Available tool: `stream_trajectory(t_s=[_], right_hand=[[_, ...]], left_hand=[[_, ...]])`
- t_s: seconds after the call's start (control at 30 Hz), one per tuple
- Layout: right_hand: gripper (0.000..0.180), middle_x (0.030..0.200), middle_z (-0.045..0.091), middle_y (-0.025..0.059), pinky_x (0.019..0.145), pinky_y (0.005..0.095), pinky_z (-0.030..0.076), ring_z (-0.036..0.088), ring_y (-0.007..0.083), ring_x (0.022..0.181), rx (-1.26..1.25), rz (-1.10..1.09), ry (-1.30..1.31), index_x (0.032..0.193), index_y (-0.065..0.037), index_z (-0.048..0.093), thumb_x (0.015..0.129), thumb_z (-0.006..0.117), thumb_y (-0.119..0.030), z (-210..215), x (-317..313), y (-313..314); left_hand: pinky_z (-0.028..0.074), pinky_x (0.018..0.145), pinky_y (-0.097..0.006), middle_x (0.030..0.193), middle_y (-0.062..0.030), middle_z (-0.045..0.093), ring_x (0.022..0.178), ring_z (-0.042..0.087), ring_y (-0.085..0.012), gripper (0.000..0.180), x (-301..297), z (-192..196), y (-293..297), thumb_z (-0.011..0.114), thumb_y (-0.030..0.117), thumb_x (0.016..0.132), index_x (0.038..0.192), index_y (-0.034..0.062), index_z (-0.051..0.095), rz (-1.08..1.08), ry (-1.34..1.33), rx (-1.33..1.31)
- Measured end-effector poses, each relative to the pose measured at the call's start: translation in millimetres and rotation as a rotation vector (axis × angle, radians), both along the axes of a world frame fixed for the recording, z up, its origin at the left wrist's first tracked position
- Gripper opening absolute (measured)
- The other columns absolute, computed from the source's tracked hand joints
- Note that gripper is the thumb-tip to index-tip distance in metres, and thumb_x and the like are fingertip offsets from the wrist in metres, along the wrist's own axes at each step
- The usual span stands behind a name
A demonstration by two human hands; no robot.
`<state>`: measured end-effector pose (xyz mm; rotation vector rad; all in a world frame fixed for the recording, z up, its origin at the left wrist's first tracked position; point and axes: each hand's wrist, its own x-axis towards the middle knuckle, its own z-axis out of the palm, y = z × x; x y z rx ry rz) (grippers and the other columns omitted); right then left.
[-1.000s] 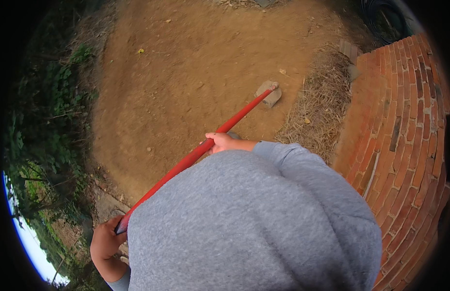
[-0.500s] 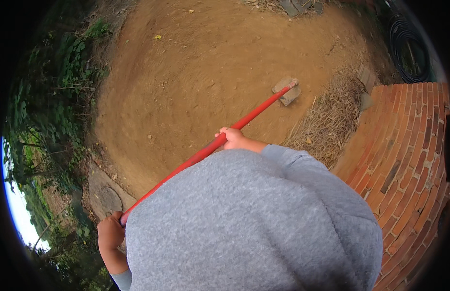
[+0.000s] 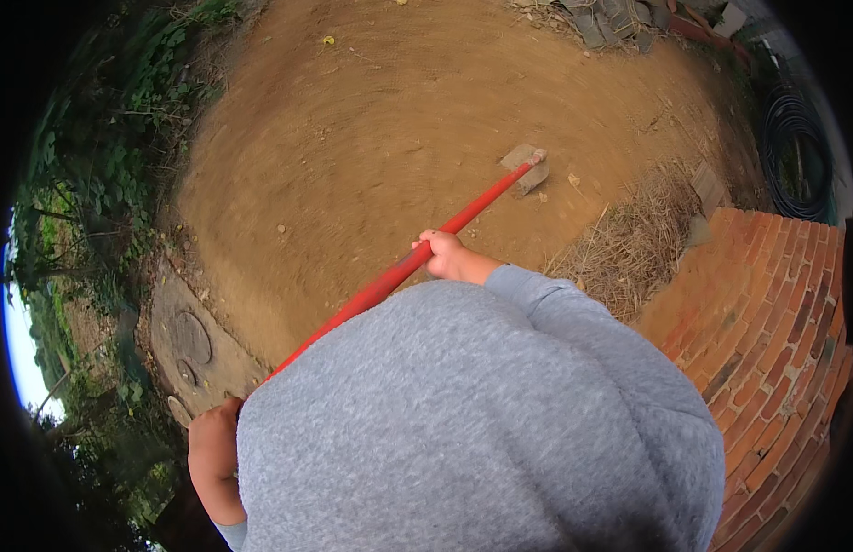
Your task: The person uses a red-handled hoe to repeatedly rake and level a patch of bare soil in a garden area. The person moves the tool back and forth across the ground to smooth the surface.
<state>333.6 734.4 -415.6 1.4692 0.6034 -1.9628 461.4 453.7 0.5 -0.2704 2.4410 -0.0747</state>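
Observation:
A hoe (image 3: 481,204) with a long red handle slants from the lower left up to the right. My right hand (image 3: 445,255) is wrapped around the middle of its handle. At the lower left, my left hand (image 3: 214,443) is closed at the handle's near end, partly covered by my grey sweatshirt (image 3: 472,414), which also hides the lower handle. The dirt-caked hoe blade (image 3: 521,167) is at the far end, over bare brown soil (image 3: 371,138); whether it touches the ground I cannot tell.
A pile of dry straw (image 3: 629,248) lies right of the blade, beside a red brick wall (image 3: 767,340). A coiled black hose (image 3: 799,152) and stacked tiles (image 3: 606,20) are farther back. Green bushes (image 3: 104,138) and a concrete slab with round lids (image 3: 192,338) line the left.
The view has turned, so the wall and hose sit lower and more of the slab shows. The hoe blade appears slightly farther left. Both hands keep their hold.

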Motion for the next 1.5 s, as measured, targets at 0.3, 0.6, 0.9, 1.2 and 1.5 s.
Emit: stream_trajectory(t_s=[0.3, 0.6, 0.9, 1.2, 1.5], right_hand=[[0.010, 0.085, 0.053, 0.0083, 0.067, 0.0417, 0.053, 0.058, 0.0243, 0.074, -0.057, 0.018, 0.046, 0.097, -0.006, 0.051, 0.088, 0.055, -0.003, 17.0, 8.5, 1.5], [0.010, 0.088, 0.053, 0.0125, 0.076, 0.0424, 0.053, 0.055, 0.0257, 0.078, -0.036, 0.070, 0.032, 0.099, -0.003, 0.048, 0.091, 0.053, -0.007, 11.4, 13.0, -29.0], [0.015, 0.090, 0.056, 0.0115, 0.084, 0.0496, 0.050, 0.057, 0.0275, 0.085, -0.087, 0.458, 0.103, 0.106, -0.006, 0.045, 0.093, 0.050, -0.012, 12.4, 43.2, -75.3], [0.015, 0.093, 0.054, 0.0106, 0.068, 0.0389, 0.056, 0.059, 0.0239, 0.078, 0.061, 0.145, 0.053, 0.104, -0.005, 0.049, 0.091, 0.055, -0.008, 15.3, 4.2, -76.3], [0.018, 0.095, 0.057, 0.0145, 0.083, 0.0539, 0.050, 0.057, 0.0272, 0.087, -0.093, 0.487, 0.021, 0.108, -0.007, 0.045, 0.092, 0.054, -0.010, -5.2, 55.2, -136.5]], left_hand=[[0.050, 0.066, -0.048, 0.077, -0.0210, 0.064, 0.077, 0.063, -0.0396, 0.019, 36.1, -22.3, -27.4, 0.057, 0.023, 0.083, 0.083, 0.0072, 0.066, 0.112, -0.033, 0.005], [0.049, 0.064, -0.047, 0.073, -0.0176, 0.064, 0.073, 0.064, -0.0379, 0.017, 47.6, -3.6, -27.3, 0.066, 0.024, 0.075, 0.084, 0.0092, 0.066, 0.017, 0.044, -0.042], [0.049, 0.063, -0.044, 0.071, -0.0149, 0.064, 0.070, 0.063, -0.0356, 0.027, 83.7, 18.0, -72.7, 0.077, 0.019, 0.059, 0.082, 0.0092, 0.066, 0.076, 0.064, -0.058], [0.047, 0.061, -0.048, 0.070, -0.0196, 0.061, 0.069, 0.062, -0.0392, 0.017, 95.9, -33.5, -74.5, 0.063, 0.024, 0.077, 0.079, 0.0067, 0.065, 0.185, 0.114, 0.036], [0.048, 0.062, -0.045, 0.072, -0.0153, 0.064, 0.070, 0.063, -0.0358, 0.027, 126.4, 17.8, -83.0, 0.077, 0.019, 0.061, 0.084, 0.0102, 0.066, 0.191, 0.058, -0.107]])
